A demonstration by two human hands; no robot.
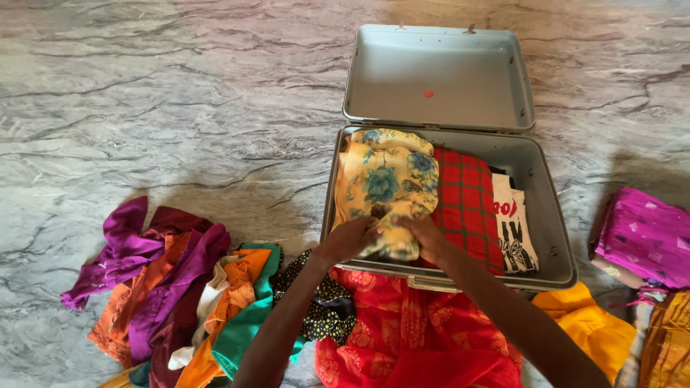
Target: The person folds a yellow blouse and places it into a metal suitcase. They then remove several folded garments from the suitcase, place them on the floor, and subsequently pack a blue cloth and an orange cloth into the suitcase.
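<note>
Both hands, left (350,241) and right (425,236), clenched on yellow flowered cloth (384,183) at suitcase (553,215) left end; best pressed flat, edges tucked beside red checked cloth (467,205)

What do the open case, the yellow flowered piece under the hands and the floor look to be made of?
Open case: likely metal, matte grey, with rigid thin walls and rolled rims. Yellow flowered piece: soft woven cloth, seemingly cotton, which folds and creases; both hands grip its near edge. Floor: polished stone, probably marble, grey with dark veins.
</note>
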